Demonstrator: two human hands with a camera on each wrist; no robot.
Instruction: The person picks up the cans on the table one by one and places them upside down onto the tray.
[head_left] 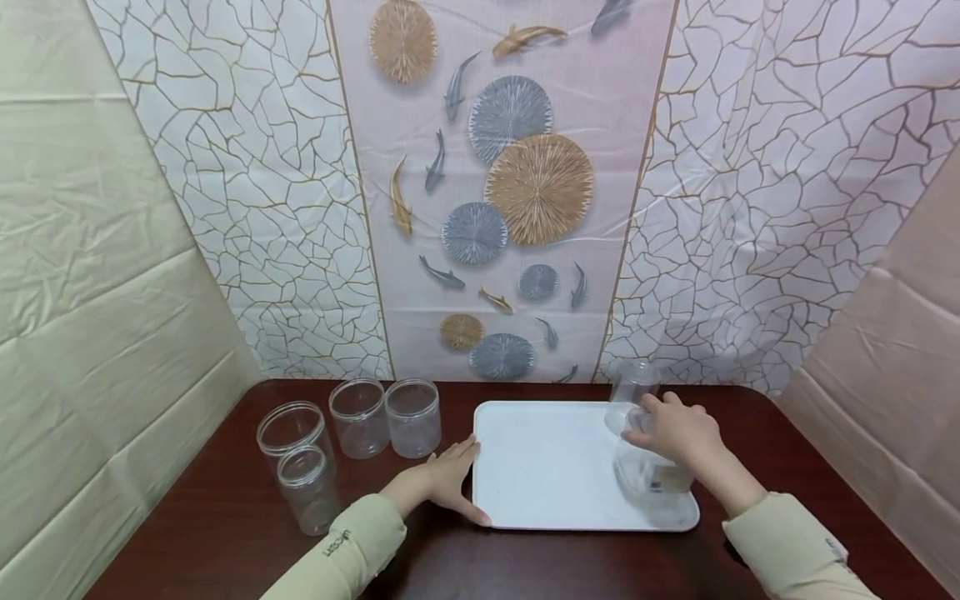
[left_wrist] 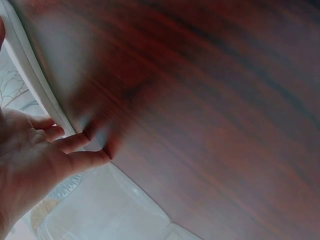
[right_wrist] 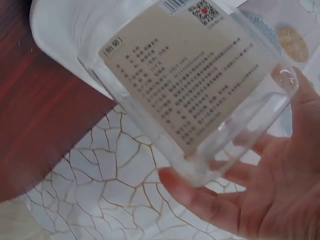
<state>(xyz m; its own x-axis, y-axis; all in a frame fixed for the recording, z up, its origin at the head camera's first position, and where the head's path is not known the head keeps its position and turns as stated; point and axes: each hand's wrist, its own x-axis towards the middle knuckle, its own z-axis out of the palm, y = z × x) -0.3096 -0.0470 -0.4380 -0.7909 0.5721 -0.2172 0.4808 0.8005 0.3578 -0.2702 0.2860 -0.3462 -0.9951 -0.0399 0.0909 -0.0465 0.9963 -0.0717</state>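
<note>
My left hand [head_left: 444, 481] rests at the left edge of a white rectangular tray [head_left: 540, 467], thumb and fingers spread along its rim. In the left wrist view the left fingertips [left_wrist: 102, 154] touch down beside that rim. Over the tray's right side, my right hand [head_left: 675, 429] grips a clear plastic jar [head_left: 651, 477] from above. The right wrist view shows the fingers curled round the jar's base end, and a beige printed label [right_wrist: 185, 70] on its side. Just behind the right hand, another clear jar [head_left: 632, 385] stands at the tray's back right.
Several open clear jars stand on the dark wood table [head_left: 225, 508] left of the tray: a wide one [head_left: 292, 425], a slim one [head_left: 309, 496] in front, and two side by side [head_left: 360, 421] farther back. Patterned cloth [head_left: 502, 250] hangs behind the table.
</note>
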